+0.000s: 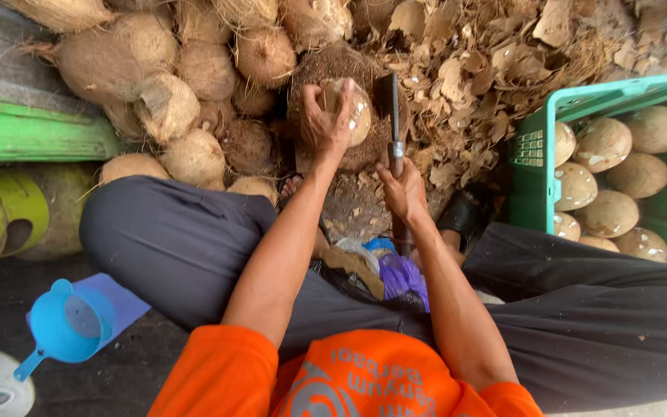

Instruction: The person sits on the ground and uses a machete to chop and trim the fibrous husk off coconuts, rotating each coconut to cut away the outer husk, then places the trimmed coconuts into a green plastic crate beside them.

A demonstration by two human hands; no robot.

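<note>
We've got the left hand (324, 123) w/ grip clamped over a part-peeled coconut (351, 108), resting on a husk block. Right hand (401, 188) grip closed on the cleaver (392, 116) handle, blade upright just right of the coconut. Green crate (538, 147) w/ peeled coconuts further right.

Green crate (536, 147), blue scoop (71, 326) (pale handle), orange shirt (364, 378), black trousers (179, 247)

Husked coconuts (607, 181) in crate (534, 147) right; unhusked pile (171, 69) left.
</note>
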